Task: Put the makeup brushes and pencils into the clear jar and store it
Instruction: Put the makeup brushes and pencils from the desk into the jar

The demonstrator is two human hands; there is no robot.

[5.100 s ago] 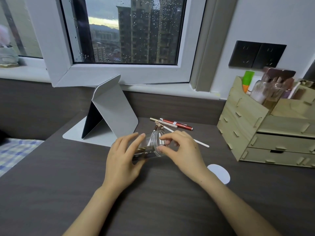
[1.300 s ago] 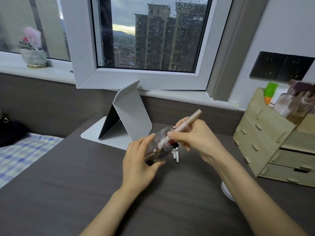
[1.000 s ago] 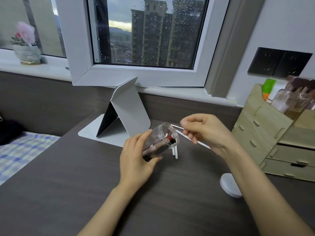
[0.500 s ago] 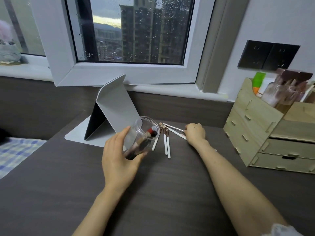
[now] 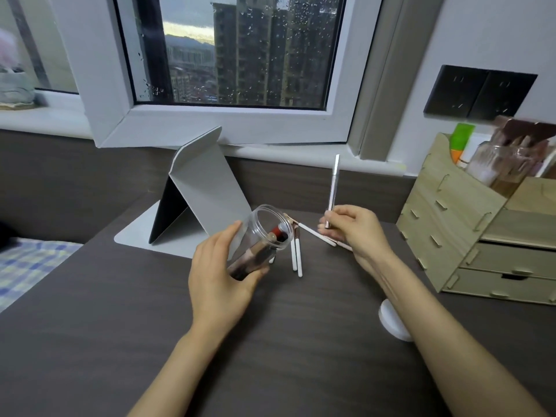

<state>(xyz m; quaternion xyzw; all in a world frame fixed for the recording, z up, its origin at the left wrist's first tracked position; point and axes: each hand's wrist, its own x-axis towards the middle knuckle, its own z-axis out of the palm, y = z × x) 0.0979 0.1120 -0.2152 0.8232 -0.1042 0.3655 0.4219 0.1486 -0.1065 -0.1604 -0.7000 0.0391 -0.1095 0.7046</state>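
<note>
My left hand (image 5: pixel 221 281) grips the clear jar (image 5: pixel 264 236), tilted with its mouth up and to the right. Several pencils lie inside it, a red one (image 5: pixel 278 230) showing at the mouth. My right hand (image 5: pixel 356 233) pinches a thin silver pencil (image 5: pixel 333 188) that points almost straight up, a little right of the jar's mouth. On the dark desk (image 5: pixel 285 341) between my hands lie several white-handled brushes (image 5: pixel 296 257), and another white brush (image 5: pixel 316 234) runs under my right hand.
A folded grey stand (image 5: pixel 204 191) sits behind the jar. A wooden drawer organiser (image 5: pixel 481 236) with bottles in its top stands at the right. The jar's white lid (image 5: pixel 391 322) lies by my right forearm. A window sill runs along the back; a checked cloth (image 5: pixel 27 266) lies at the left.
My right hand has lifted a silver pencil off the desk and raised it upright beside the jar. Before that it put another pencil into the jar. My left hand keeps the jar tilted.
</note>
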